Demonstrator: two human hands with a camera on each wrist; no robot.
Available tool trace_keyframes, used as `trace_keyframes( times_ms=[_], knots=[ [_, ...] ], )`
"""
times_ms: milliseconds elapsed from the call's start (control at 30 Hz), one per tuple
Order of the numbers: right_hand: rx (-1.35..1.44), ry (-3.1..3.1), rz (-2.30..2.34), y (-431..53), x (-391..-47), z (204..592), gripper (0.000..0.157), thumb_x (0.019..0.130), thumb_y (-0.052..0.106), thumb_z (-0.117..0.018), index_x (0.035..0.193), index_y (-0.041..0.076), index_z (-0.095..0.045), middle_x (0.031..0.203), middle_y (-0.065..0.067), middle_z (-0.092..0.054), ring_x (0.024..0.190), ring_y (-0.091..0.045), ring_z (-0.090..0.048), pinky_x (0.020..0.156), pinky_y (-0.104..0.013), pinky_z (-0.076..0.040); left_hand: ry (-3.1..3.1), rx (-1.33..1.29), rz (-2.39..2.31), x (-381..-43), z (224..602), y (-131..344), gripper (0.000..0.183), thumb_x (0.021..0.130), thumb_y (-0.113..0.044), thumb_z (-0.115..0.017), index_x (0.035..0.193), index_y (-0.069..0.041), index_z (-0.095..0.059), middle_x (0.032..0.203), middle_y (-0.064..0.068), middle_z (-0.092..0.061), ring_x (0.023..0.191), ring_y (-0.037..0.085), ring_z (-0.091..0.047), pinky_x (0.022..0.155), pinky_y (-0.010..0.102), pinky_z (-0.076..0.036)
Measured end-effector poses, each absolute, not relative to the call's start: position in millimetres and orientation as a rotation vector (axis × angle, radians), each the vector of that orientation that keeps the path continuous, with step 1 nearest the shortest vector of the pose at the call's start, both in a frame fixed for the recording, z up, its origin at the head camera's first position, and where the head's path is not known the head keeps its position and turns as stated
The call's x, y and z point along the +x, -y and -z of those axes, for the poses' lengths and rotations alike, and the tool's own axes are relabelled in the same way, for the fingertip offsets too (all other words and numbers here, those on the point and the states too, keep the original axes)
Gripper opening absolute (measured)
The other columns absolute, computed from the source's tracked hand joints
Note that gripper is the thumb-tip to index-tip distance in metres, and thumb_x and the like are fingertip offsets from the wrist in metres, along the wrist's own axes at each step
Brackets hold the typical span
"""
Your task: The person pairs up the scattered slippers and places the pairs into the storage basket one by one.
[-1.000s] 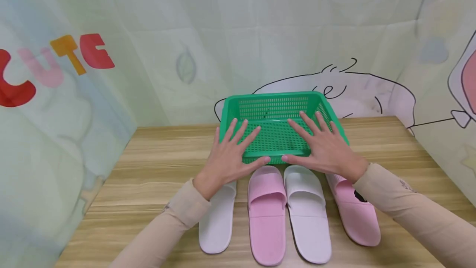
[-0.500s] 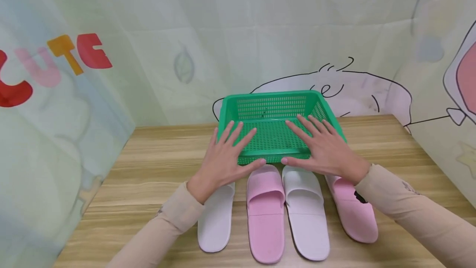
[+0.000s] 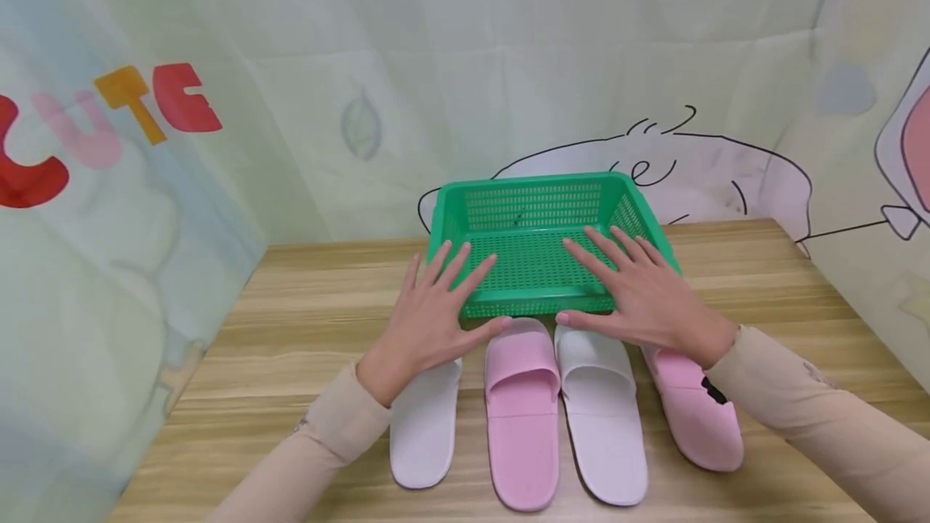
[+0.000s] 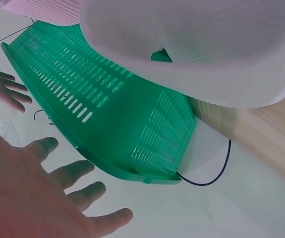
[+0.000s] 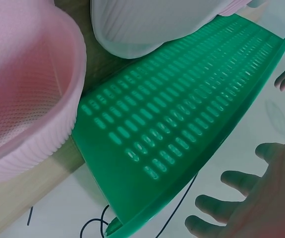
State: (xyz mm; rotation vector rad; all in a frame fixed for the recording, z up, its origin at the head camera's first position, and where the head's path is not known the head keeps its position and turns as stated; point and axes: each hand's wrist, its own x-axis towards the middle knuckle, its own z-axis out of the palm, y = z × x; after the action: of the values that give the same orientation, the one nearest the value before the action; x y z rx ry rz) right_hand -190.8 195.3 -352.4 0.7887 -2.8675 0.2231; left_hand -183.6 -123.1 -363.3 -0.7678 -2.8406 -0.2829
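Note:
Both hands hover with spread fingers over the near side of a green plastic basket [image 3: 538,297] and hold nothing. My left hand [image 3: 429,321] is above the toe of the leftmost white slipper [image 3: 424,426], hiding it. Above the toe of the rightmost pink slipper [image 3: 697,418] is my right hand [image 3: 654,297]. Between them lie another pink slipper [image 3: 523,450] and another white slipper [image 3: 605,442], side by side with toes toward the basket. In the left wrist view the left hand [image 4: 43,188] shows its palm; the right wrist view shows the right hand [image 5: 261,198] beside the basket's wall.
A wooden table [image 3: 305,329] carries the basket and slippers. Behind it hangs a printed curtain [image 3: 291,103] with coloured letters and a cartoon outline. The basket stands near the table's back edge. A dark patch [image 3: 714,391] shows at the right pink slipper's side.
The left hand has drifted slightly left and toward the person; the right hand has shifted slightly right. Basket and slippers have stayed in place.

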Motion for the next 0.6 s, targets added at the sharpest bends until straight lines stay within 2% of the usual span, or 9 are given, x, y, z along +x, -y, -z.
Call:
trace_keyframes(
  times_ms=[233,600],
  knots=[
    [0.796,2.891,-0.239,-196.0,-183.9,349.6,0.098,0.093,0.075,-0.06,0.17,0.026,-0.026,0.175,-0.015,-0.024,0.16,-0.05,-0.016,0.127,-0.069,-0.013,2.87,-0.743,0.326,-180.0,364.5,126.0,0.088,0.096,-0.074,-0.054,0.169,-0.032,-0.03,0.175,0.01,-0.026,0.164,0.037,-0.012,0.126,0.071,-0.013],
    [0.825,2.891,-0.281,-194.1,-174.1,349.9,0.094,0.095,0.073,-0.059,0.17,0.027,-0.026,0.176,-0.012,-0.022,0.162,-0.047,-0.009,0.128,-0.067,-0.012,2.889,-0.734,0.349,-172.0,364.6,131.1,0.088,0.095,-0.075,-0.054,0.169,-0.034,-0.028,0.176,0.009,-0.024,0.164,0.037,-0.012,0.126,0.071,-0.01]
  ],
)
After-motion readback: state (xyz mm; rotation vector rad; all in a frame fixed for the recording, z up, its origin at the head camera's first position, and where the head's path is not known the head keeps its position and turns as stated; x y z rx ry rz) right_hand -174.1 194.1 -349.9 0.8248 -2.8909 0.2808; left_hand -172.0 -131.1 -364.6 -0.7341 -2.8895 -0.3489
